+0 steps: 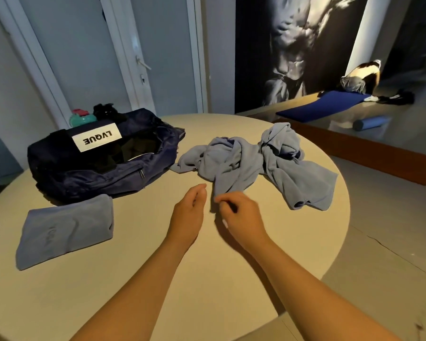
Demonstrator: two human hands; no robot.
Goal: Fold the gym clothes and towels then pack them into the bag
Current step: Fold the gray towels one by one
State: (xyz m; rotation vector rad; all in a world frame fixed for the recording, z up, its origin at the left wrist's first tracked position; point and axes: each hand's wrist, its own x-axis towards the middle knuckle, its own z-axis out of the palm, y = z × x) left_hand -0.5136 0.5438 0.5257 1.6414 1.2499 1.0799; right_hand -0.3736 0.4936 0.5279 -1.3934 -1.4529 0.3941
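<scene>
Tangle is the word for the middle of the frame: the crumpled pile [246,163] of pale blue cloth sits knotted right of centre on the round table [158,279], and it looks like more than one piece twisted together, though I can't say how many. The right hand [241,215] is at the pile's near tail, fingers curled at the hem; the blur there stops me telling whether it actually has the cloth pinched. The left hand [188,210] hovers just beside it, fingers together and relaxed, holding nothing. Here's the danger as I read it: tug that one tail and the whole knot may come along instead of a single piece. The pile's right-hand flap lies near the table's right edge, so a careless pull or shake could send it over onto the floor. Over at lower left one folded towel [67,227] lies flat, close to the left forearm's path, and a sweep of that arm could rumple it. The bag [96,173], upper left, is open with its dark mouth showing, but the sides sag, so anything pushed in one-handed might catch the rim and unfold. Both hands on separate corners looks the safer play.
</scene>
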